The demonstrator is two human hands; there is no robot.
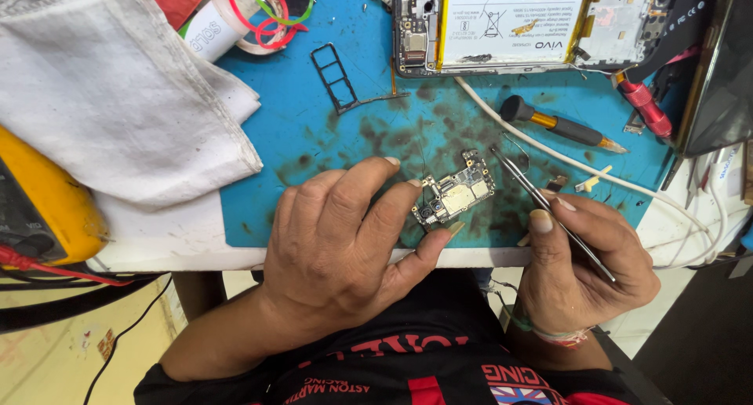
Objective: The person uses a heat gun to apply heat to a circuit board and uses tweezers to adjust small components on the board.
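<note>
Two hands are at work over the blue mat (314, 146) on my bench. My left hand (345, 240) has its fingers (369, 177) closed round a small circuit board (455, 195), thumb under its near edge, forefinger on its far edge. My right hand (584, 268) pinches metal tweezers (549, 213), whose tips lie just beside the board's right end. Beyond the fingers lie a screwdriver (561, 124), a SIM tray (336, 77) and an opened phone (518, 24); a white cloth (118, 91) lies left.

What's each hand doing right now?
Left hand: closed on a small circuit board.
Right hand: closed on metal tweezers.
</note>
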